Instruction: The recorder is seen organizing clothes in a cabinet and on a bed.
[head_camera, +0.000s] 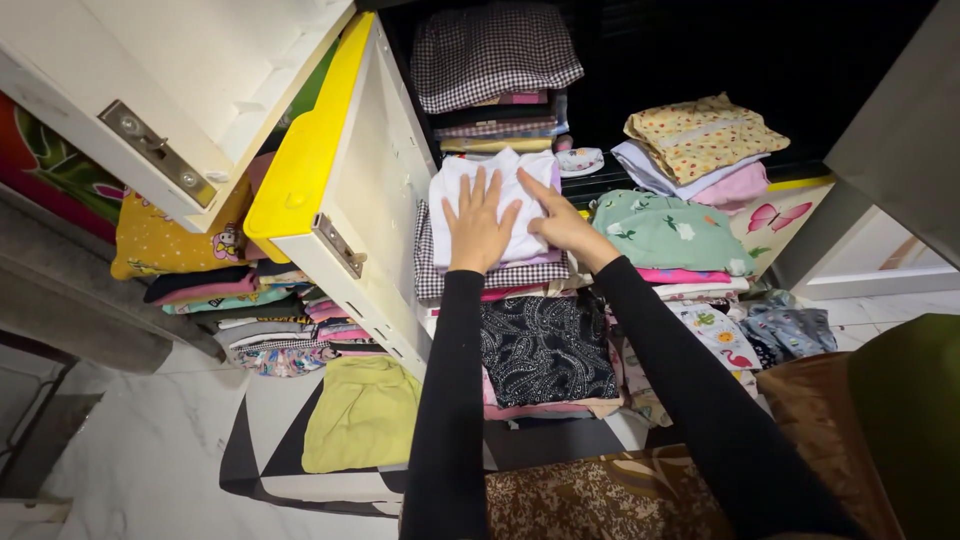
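Note:
My left hand (478, 228) lies flat, fingers spread, on a folded white garment (462, 182) that tops a stack of clothes on a middle cupboard shelf. My right hand (560, 222) presses on the same garment's right side, fingers together and pointing up-left. Both arms wear long black sleeves. Under the white garment lies a checked cloth (428, 272), and lower down a black patterned folded piece (545, 348).
An open white cupboard door with a yellow edge (305, 160) stands to the left. Stacks of folded clothes fill the shelves: a checked pile (490, 55) above, a green floral pile (668, 232) and a yellow pile (700, 132) to the right. A yellow-green garment (362, 415) lies below.

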